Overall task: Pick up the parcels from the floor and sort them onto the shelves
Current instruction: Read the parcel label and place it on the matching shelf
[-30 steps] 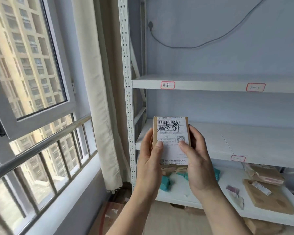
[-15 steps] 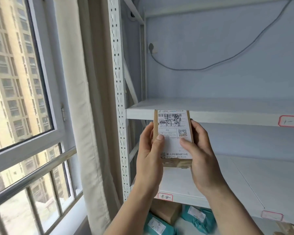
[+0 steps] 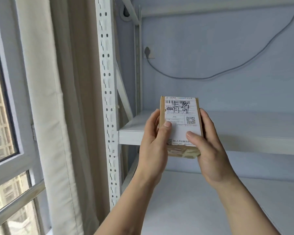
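Observation:
I hold a small brown cardboard parcel (image 3: pixel 180 122) upright in both hands, its white shipping label with barcode and black handwriting facing me. My left hand (image 3: pixel 154 146) grips its left side, thumb on the label. My right hand (image 3: pixel 209 150) grips the right side and bottom, thumb across the label's lower part. The parcel hovers in front of the left end of a white shelf (image 3: pixel 244 128), at about that shelf's front edge. A lower white shelf (image 3: pixel 202 200) lies beneath my forearms.
A white perforated shelf upright (image 3: pixel 109 116) stands just left of the parcel. A cream curtain (image 3: pixel 58 116) and a window (image 3: pixel 3 107) with a metal rail fill the left side. A grey cable (image 3: pixel 227 72) hangs from a wall socket behind the shelves.
The parcel has risen with both hands from the lower shelves up to a higher shelf level. My view has tilted upward, so the parcels on the bottom shelves have dropped out of sight.

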